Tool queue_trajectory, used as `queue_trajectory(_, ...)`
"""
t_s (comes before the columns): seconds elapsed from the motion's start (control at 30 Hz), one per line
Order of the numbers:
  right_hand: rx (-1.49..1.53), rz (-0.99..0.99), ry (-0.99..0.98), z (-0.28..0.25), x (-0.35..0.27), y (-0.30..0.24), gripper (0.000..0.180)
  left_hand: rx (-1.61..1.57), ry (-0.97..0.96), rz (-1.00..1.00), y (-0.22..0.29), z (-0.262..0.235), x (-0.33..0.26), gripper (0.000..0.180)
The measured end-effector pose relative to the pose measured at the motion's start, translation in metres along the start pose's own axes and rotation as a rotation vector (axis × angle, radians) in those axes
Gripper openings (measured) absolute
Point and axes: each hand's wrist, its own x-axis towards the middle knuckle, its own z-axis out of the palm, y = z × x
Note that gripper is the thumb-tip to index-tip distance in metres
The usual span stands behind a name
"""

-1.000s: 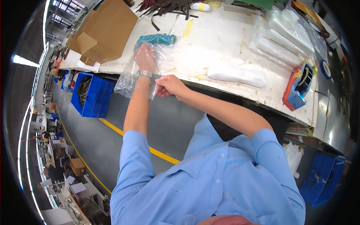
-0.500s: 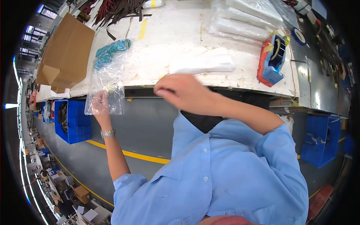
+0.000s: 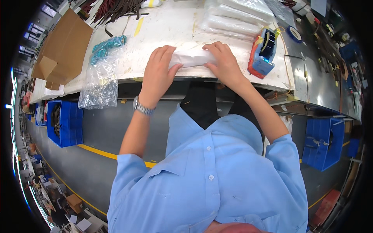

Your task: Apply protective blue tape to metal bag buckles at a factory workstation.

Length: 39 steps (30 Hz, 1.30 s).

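One white roll (image 3: 191, 58), gripped at both ends.
Left hand (image 3: 159, 69) and right hand (image 3: 225, 64) each grasp an end between fingers and thumb; the roll lies near the front edge of the table (image 3: 171, 27), between a clear bag (image 3: 99, 85) and a tape dispenser (image 3: 263, 54).

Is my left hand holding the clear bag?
No, your left hand holds one end of the white bundle, apart from the clear bag.

One held bundle (image 3: 190, 58), one tape dispenser (image 3: 264, 66)
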Motion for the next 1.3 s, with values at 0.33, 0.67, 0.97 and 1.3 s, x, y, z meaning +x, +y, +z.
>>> queue_trajectory(0.33,-0.028,-0.035,-0.029,-0.026,-0.015,-0.010,0.049,0.029,-0.210,0.165,-0.011,0.006,0.025,0.039)
queue_trajectory(0.67,-0.065,-0.104,-0.076,-0.029,-0.019,-0.003,0.038,-0.061,-0.167,0.045,-0.029,0.017,-0.001,0.037)
queue_trajectory(0.97,-0.004,0.095,-0.051,-0.018,0.001,0.017,0.032,-0.064,-0.039,0.032,-0.032,0.019,0.013,0.031)
queue_trajectory(1.3,0.227,0.261,-0.273,-0.029,0.004,0.006,0.039,-0.151,-0.465,-0.055,-0.036,-0.001,0.030,0.032)
